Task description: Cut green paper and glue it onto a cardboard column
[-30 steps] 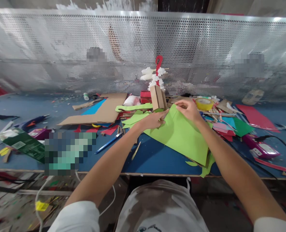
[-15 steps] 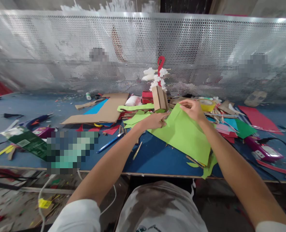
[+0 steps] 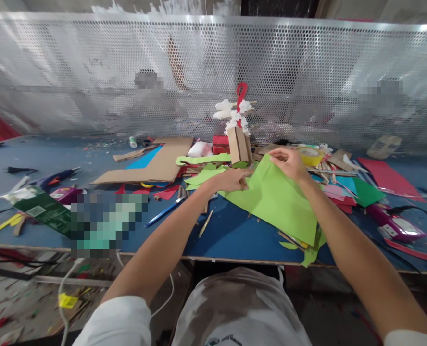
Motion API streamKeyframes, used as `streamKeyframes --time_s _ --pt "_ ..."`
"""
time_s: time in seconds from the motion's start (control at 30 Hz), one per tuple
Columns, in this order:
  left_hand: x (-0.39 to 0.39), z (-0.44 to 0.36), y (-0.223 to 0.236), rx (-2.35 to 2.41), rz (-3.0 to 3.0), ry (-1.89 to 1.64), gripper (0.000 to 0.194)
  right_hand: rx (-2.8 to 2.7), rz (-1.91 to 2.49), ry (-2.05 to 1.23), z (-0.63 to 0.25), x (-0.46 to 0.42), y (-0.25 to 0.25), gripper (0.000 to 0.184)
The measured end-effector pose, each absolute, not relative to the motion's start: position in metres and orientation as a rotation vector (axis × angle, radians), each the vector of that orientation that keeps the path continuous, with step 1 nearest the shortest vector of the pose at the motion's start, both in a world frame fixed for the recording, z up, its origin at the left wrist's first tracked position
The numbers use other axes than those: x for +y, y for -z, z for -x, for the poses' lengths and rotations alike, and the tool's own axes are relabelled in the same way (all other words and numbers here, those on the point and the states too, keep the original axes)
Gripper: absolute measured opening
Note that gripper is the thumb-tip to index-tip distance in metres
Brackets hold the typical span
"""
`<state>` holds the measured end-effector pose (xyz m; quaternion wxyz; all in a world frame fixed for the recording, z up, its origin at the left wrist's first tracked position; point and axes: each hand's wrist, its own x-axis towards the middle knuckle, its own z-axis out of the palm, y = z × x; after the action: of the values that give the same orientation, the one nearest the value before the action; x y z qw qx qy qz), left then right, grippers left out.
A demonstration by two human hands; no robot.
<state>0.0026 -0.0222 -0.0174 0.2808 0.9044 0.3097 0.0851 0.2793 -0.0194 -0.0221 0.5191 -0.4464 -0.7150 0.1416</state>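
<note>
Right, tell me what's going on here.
A person has both hands on a green sheet over a blue table. The right hand pinches its upper corner, while the left hand is at its left edge; whether that one grips anything is unclear. A cardboard block stands just beyond the left hand. Tape lies beyond the right hand, among paper scraps, and a blue pen-like tool lies off to the left.

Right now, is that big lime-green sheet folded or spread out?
Spread out: the lime-green sheet shows one broad face running from the right hand toward the blue table's near edge. I cannot tell about its underside.
</note>
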Motion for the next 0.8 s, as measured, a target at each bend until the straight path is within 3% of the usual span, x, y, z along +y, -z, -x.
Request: streamKeyframes --time_s 0.3,0.6,0.8 --pt "-0.028 -0.001 0.010 0.804 -2.457 -0.186 0.071 -1.715 1.083 -0.360 -0.275 -0.022 0.019 0.024" --pt "-0.011 -0.009 0.031 0.630 -2.332 -0.749 0.074 -1.793 1.021 -0.447 -0.253 -0.035 0.017 0.023" --pt "-0.012 -0.011 0.029 0.589 -2.204 -0.880 0.058 -1.798 1.013 -0.462 -0.250 -0.038 0.015 0.023"
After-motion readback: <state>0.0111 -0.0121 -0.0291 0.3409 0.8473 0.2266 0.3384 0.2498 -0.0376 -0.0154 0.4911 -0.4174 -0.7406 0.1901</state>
